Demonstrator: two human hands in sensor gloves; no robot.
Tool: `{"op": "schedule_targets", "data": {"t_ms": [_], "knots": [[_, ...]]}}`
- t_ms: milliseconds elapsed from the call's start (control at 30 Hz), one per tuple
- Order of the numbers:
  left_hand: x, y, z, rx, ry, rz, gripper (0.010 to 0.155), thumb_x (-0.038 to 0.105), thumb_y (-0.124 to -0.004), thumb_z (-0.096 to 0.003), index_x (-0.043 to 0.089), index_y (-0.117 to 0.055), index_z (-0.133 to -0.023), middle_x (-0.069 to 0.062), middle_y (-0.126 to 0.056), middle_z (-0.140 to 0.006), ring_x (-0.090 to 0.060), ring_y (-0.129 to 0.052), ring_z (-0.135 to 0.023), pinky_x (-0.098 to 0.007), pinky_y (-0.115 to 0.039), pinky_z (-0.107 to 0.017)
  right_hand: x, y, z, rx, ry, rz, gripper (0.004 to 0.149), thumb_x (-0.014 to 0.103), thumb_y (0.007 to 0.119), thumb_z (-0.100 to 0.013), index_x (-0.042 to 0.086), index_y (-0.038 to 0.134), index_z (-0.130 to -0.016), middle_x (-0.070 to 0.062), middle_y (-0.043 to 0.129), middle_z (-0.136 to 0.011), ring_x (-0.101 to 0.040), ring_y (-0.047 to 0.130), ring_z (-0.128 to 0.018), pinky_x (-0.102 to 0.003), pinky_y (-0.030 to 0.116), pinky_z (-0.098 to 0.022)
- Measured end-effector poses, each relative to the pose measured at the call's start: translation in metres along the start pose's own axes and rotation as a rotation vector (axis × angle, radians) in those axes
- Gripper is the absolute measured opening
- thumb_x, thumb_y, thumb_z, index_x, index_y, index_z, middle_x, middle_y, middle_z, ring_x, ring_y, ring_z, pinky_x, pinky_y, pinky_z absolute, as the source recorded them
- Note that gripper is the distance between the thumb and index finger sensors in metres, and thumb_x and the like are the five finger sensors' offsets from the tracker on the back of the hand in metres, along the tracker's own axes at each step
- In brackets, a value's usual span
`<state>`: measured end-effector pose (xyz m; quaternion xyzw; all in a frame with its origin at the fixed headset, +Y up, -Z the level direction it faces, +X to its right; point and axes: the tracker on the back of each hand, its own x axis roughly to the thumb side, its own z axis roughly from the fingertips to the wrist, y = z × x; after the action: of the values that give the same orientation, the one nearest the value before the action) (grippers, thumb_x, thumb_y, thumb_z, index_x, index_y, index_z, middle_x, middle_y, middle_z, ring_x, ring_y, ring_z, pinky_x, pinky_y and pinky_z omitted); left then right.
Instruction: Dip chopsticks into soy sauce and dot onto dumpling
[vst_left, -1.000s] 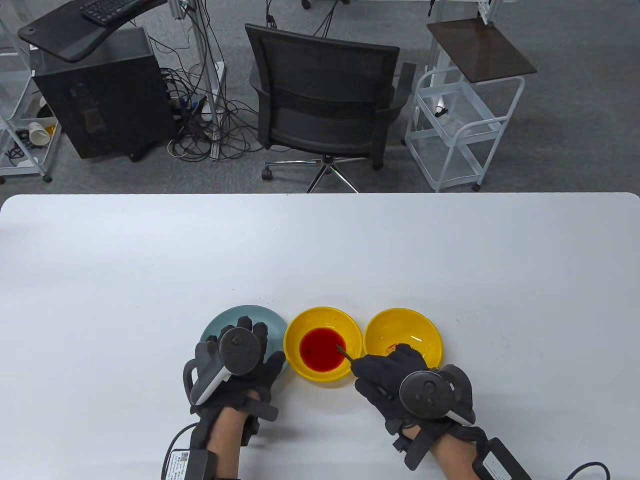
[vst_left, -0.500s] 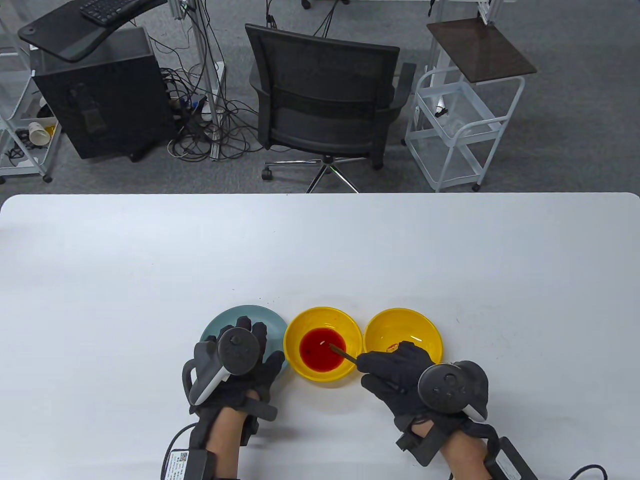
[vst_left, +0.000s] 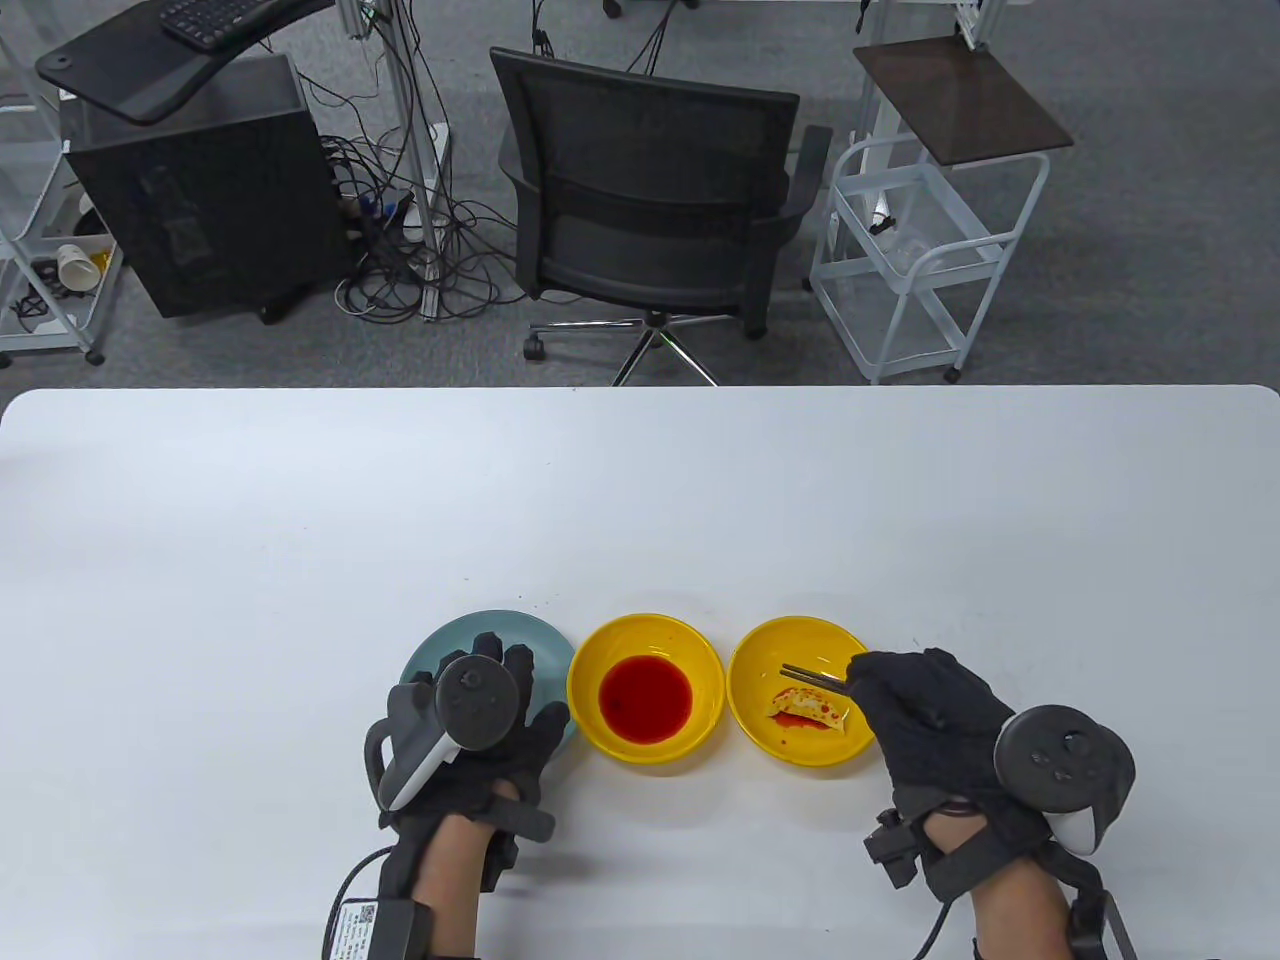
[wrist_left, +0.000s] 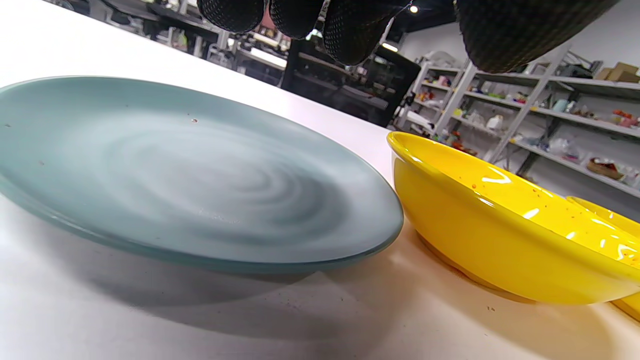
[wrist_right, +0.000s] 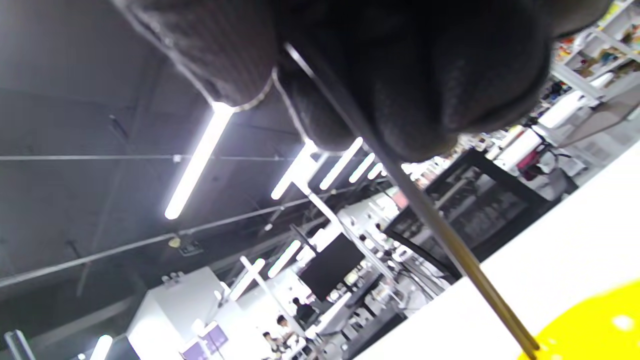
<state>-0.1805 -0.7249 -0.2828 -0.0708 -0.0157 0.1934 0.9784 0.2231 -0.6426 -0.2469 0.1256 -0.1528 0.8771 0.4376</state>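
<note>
Chopsticks (vst_left: 815, 676) are gripped in your right hand (vst_left: 925, 705), fingers closed around their rear part; the free ends project toward your left, over the right-hand yellow bowl (vst_left: 760, 650). In the right wrist view the chopsticks (wrist_right: 425, 210) run down from under the gloved fingers (wrist_right: 450, 75) toward the yellow rim at the lower right corner. Whether the tips touch anything cannot be told.

Dumpling (vst_left: 808, 708) lies in that bowl, just below the chopstick tips as seen in the table view, with red marks on it and red spots on the bowl floor beside it.

Soy sauce (vst_left: 646, 697) sits as a red pool in the middle yellow bowl (vst_left: 590, 665), which stands between the right-hand bowl and the blue-grey plate (vst_left: 440, 640). The plate and the middle bowl are just beside each other; in the left wrist view the plate (wrist_left: 175, 170) rim and the bowl (wrist_left: 475, 240) wall appear nearly in contact.

Your left hand (vst_left: 480, 720) lies over the near part of the plate, fingers spread and holding nothing. The left wrist view shows its fingertips (wrist_left: 295, 15) hanging above the plate surface; contact cannot be confirmed.

All three dishes stand on the white table (vst_left: 640, 500), near its front edge.
</note>
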Motion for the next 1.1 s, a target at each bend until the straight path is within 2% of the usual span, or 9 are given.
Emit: {"op": "schedule_targets", "data": {"t_ms": [533, 1100], "knots": [[-0.001, 0.000, 0.000, 0.001, -0.001, 0.004, 0.079, 0.064, -0.071, -0.0479, 0.020, -0.055, -0.112, -0.008, -0.040, -0.120, -0.048, -0.048, -0.108, -0.073, -0.033, -0.072, -0.006, 0.017, -0.003, 0.159, 0.045, 0.070, 0.050, 0.044, 0.078, -0.043, 0.010, 0.085, -0.079, -0.017, 0.096, -0.072, -0.040, 0.093, -0.052, -0.075, 0.055, -0.065], [-0.002, 0.001, 0.000, -0.002, 0.001, 0.008, 0.079, 0.064, -0.071, -0.0478, 0.020, -0.055, -0.111, -0.008, -0.040, -0.120, -0.047, -0.049, -0.108, -0.073, -0.033, -0.072, -0.014, -0.004, -0.004, 0.118, 0.130, 0.081, 0.050, 0.043, 0.078, -0.043, 0.009, 0.086, -0.078, -0.019, 0.097, -0.070, -0.041, 0.094, -0.049, -0.075, 0.055, -0.065]]}}
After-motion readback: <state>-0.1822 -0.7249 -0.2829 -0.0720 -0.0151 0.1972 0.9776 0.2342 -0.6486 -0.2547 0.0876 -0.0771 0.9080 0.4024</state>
